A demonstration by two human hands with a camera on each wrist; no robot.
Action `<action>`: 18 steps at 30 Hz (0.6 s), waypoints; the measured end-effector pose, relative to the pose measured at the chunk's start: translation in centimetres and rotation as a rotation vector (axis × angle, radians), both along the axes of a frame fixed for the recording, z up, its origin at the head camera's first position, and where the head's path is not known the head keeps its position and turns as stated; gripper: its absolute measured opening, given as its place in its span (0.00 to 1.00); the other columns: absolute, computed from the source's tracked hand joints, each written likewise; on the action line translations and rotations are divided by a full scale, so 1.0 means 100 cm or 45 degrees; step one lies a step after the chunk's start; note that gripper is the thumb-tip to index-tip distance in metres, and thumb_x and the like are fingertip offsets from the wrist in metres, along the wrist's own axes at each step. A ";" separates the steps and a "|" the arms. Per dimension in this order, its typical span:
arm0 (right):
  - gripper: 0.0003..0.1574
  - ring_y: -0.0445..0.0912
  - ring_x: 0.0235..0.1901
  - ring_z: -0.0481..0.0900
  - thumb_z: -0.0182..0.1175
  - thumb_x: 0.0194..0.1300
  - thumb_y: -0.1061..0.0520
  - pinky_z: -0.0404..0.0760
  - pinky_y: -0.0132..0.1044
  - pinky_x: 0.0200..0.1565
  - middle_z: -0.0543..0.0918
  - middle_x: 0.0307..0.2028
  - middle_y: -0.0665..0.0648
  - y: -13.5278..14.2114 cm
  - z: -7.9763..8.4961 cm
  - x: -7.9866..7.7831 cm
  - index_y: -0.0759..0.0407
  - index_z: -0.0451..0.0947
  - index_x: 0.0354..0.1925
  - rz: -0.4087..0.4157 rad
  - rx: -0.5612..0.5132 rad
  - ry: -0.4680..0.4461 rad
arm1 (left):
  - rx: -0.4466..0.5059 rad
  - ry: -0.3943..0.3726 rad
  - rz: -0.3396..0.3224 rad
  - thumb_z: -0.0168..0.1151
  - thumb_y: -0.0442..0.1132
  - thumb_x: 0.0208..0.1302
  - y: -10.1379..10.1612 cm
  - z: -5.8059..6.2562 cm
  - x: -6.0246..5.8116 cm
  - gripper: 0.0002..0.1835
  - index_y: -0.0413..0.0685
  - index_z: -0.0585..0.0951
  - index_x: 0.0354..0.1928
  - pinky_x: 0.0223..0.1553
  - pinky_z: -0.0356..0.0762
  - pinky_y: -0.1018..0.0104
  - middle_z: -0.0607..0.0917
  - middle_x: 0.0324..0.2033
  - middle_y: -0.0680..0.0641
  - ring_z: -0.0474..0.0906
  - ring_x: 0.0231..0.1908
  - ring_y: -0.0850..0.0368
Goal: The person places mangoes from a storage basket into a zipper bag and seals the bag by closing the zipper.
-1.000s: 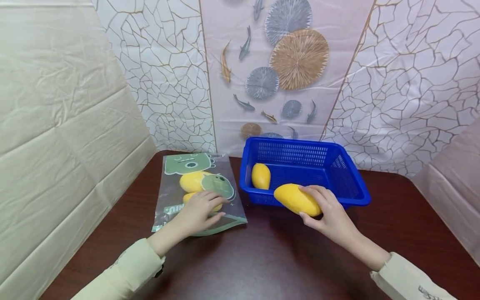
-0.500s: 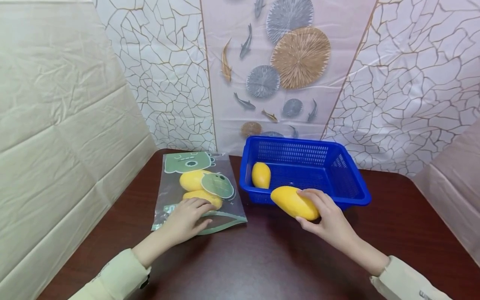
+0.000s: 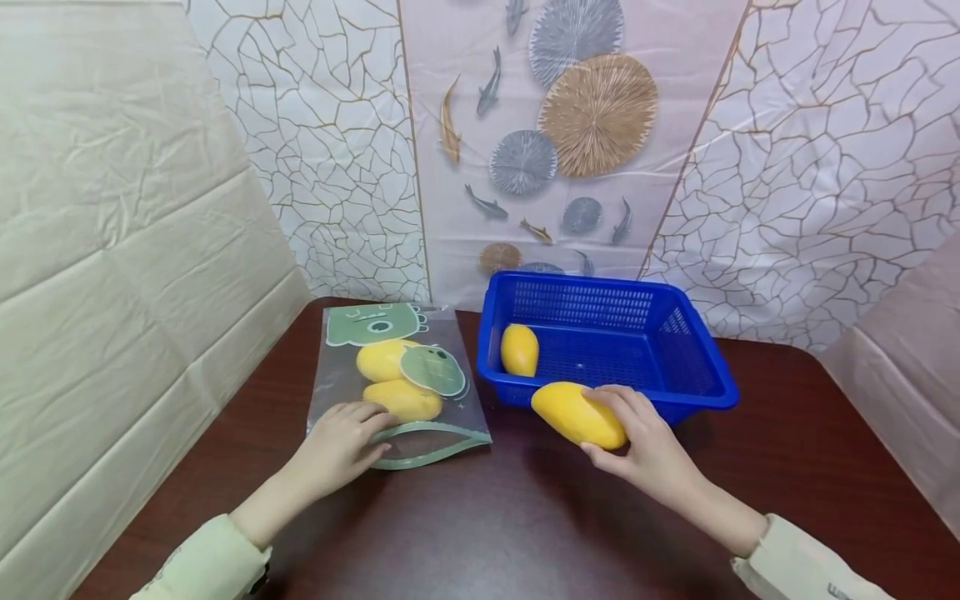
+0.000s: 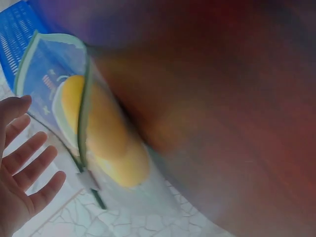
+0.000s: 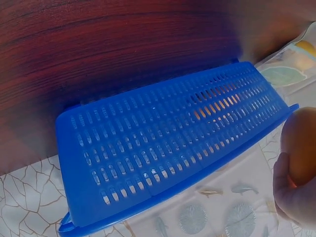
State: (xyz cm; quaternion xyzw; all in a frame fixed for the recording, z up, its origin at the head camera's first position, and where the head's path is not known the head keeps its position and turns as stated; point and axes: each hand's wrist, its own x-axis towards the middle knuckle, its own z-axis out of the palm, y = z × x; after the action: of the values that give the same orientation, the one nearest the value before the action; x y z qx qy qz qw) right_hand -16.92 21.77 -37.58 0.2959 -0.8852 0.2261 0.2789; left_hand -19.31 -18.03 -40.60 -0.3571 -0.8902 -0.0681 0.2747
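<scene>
My right hand (image 3: 648,446) grips a yellow mango (image 3: 573,414) in front of the basket's near rim, fingers on top and thumb below. A clear zip bag (image 3: 335,375) with green cartoon prints lies flat at the left, its green-edged mouth parted toward me. Inside it, one mango (image 3: 381,360) lies behind another mango (image 3: 408,402). At the left of the bag's mouth is my left hand (image 3: 337,446); the left wrist view shows its fingers (image 4: 34,168) spread and holding nothing. Whether it touches the bag, I cannot tell.
A blue perforated basket (image 3: 585,304) stands at the back, right of the bag. One mango (image 3: 519,350) lies in its left end. The dark wooden table (image 3: 510,517) runs back to a patterned cloth backdrop (image 3: 360,167). A pale cloth (image 3: 127,250) borders the left side.
My left hand has drawn back left and toward me, off the bagged mangoes to the bag's mouth. The right hand has brought its mango slightly left and nearer me.
</scene>
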 end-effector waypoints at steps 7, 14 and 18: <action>0.40 0.48 0.47 0.72 0.74 0.40 0.58 0.75 0.37 0.45 0.76 0.48 0.57 -0.004 -0.002 0.001 0.58 0.73 0.54 0.002 0.013 0.016 | 0.013 0.014 0.033 0.75 0.40 0.42 -0.013 -0.010 0.003 0.21 0.50 0.82 0.42 0.42 0.78 0.53 0.84 0.39 0.50 0.81 0.42 0.51; 0.39 0.48 0.48 0.69 0.73 0.40 0.56 0.74 0.39 0.44 0.76 0.48 0.56 -0.008 -0.006 0.002 0.58 0.74 0.54 0.019 0.015 0.018 | 0.040 0.074 0.051 0.75 0.37 0.39 -0.022 -0.013 0.007 0.18 0.50 0.83 0.37 0.42 0.79 0.55 0.85 0.36 0.52 0.82 0.40 0.52; 0.39 0.48 0.48 0.69 0.73 0.42 0.55 0.75 0.43 0.44 0.76 0.48 0.56 -0.011 -0.008 0.003 0.57 0.73 0.55 0.026 0.027 0.015 | 0.028 0.117 0.061 0.76 0.37 0.38 -0.024 -0.012 0.008 0.15 0.51 0.82 0.33 0.38 0.79 0.57 0.85 0.32 0.53 0.82 0.36 0.54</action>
State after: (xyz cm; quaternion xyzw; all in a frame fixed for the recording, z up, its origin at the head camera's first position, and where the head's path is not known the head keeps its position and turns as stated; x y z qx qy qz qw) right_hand -16.58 20.66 -38.41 0.3092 -0.8828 0.2180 0.2786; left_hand -18.50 -20.41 -41.76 -0.3353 -0.8841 -0.0547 0.3208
